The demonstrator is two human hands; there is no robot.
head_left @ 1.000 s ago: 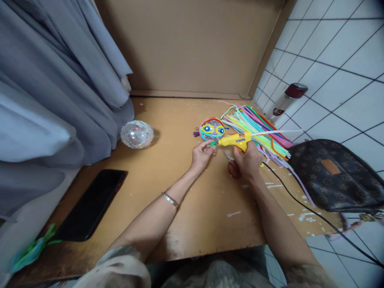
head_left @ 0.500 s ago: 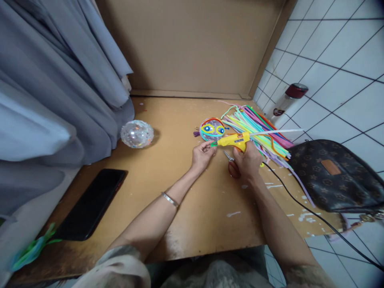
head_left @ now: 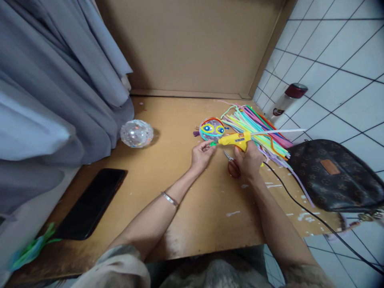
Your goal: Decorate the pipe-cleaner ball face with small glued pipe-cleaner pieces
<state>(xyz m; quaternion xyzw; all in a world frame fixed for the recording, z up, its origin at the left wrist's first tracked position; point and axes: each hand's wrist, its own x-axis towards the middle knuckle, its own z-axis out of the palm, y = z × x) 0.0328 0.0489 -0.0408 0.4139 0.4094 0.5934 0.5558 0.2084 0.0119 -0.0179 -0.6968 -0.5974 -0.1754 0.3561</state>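
Observation:
My right hand (head_left: pixel 248 159) is wrapped round the handle of a yellow hot glue gun (head_left: pixel 235 139), with a clear glue stick (head_left: pixel 277 131) jutting from its back. Its nozzle points left, at a small green piece (head_left: pixel 213 143) that looks like bent pipe cleaner. My left hand (head_left: pixel 203 154) pinches that green piece between its fingertips. Just beyond lies a round ornament (head_left: pixel 211 129) with yellow-rimmed blue eyes and red and turquoise edging. Red-handled scissors (head_left: pixel 233 168) lie on the table beside my right hand, partly covered by it.
Bundled coloured pipe cleaners (head_left: pixel 255 124) spread behind the glue gun, near a brown patterned bag (head_left: pixel 339 176) and a clear bottle (head_left: pixel 283 105). A black cord (head_left: pixel 295 198) runs off right. Leftward are a clear speckled ball (head_left: pixel 137 133), a black phone (head_left: pixel 93 204) and a grey curtain (head_left: pixel 60 88).
The glue gun has shifted very slightly to the right, its nozzle still by the green piece. My left hand stays nearly in place, and the other things have not moved.

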